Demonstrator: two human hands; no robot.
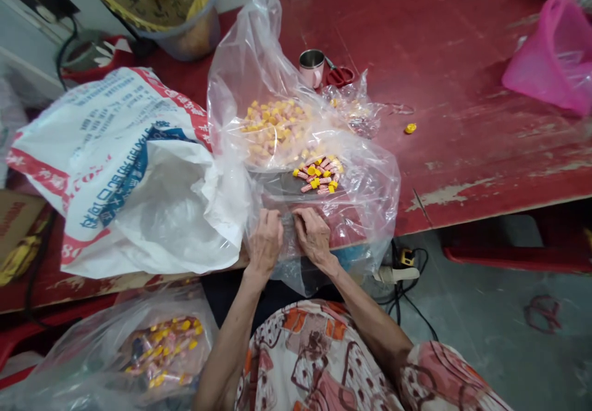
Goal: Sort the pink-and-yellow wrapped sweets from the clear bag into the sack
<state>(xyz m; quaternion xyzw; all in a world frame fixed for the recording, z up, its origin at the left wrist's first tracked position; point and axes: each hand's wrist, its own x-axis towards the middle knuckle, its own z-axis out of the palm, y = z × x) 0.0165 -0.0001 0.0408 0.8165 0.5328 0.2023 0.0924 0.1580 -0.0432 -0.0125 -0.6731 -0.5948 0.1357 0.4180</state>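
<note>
Since the head cam looks straight down, L hand (266, 241) and R hand (314, 235) sit close together, each grip clamped on a clear plastic bag (370, 195) on the red bench (462, 121), pink-and-yellow pieces (318, 174) inside just past the fingers (300, 214).

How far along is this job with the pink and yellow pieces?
Done, it seems: some pieces sit in the lower bag. In hand: the left hand and right hand rest on the clear bag. Left: a large heap and small pile in that bag.
</note>
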